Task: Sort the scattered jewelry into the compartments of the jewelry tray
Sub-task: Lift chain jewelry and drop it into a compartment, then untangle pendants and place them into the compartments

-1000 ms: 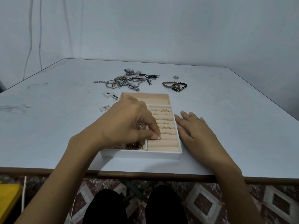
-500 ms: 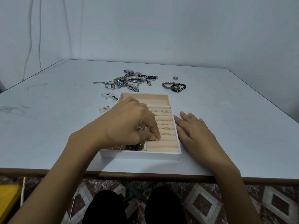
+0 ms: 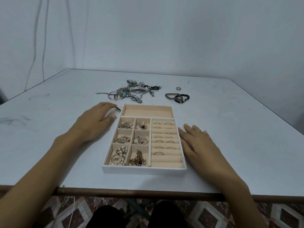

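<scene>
The jewelry tray (image 3: 144, 169) is white with beige lining and lies at the table's near edge. Its six small left compartments hold gold pieces (image 3: 139, 159), its ring rolls (image 3: 166, 142) hold several rings, and its long back compartment (image 3: 148, 111) is bare. My left hand (image 3: 93, 125) lies just left of the tray's far corner, fingers stretched toward a small dark-and-silver piece (image 3: 117, 109) at its blurred fingertips. My right hand (image 3: 195, 142) rests flat on the table against the tray's right side. Scattered beyond the tray are a silver pile of watches and chains (image 3: 133, 92), beaded bracelets (image 3: 177, 97) and a lone ring (image 3: 178, 88).
The white table (image 3: 230, 120) ends in a brown front edge (image 3: 131, 193) close to my knees. A wall stands behind it, with cables hanging at the far left (image 3: 44, 38).
My left hand has lifted off the ring rolls and moved left and back, out of the tray, uncovering the small compartments. My right hand has stayed put.
</scene>
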